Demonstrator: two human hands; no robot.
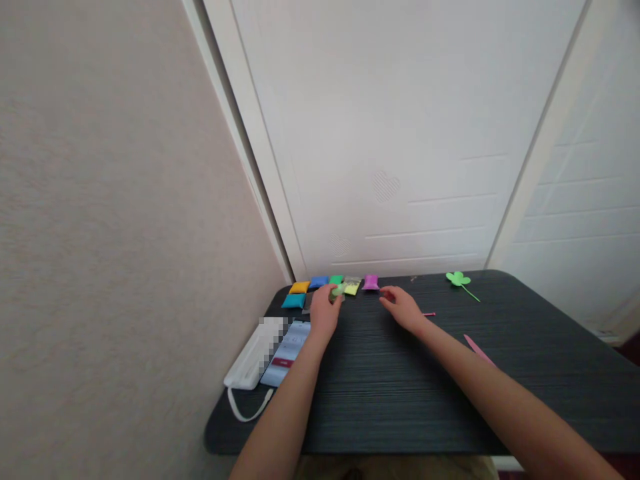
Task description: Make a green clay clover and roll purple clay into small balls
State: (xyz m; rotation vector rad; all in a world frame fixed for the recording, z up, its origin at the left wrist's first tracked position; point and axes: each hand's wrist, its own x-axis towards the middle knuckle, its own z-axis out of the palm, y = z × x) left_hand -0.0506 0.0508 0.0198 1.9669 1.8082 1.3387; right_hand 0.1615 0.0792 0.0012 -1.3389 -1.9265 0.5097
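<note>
My left hand (325, 312) is closed around a small pale green packet (339, 290) near the back of the dark table. Beside it lie a yellow packet (352, 288), a green packet (337, 279) and a blue packet (319, 281). An orange packet (299, 287) and a teal packet (294, 301) are further left. My right hand (401, 308) hovers low over the table, fingers slightly curled and apart, with nothing visible in them. Nearest to its fingertips is a magenta packet (371, 283). A thin pink stick (429, 314) shows partly behind the right wrist.
A phone (286, 353) and a white device (250, 360) with a cable (245, 419) lie at the left. On the right are a green clover shape (458, 279) with a stem and a pink blade-like tool (477, 349). A white panelled wall (400, 133) stands behind the table (390, 393).
</note>
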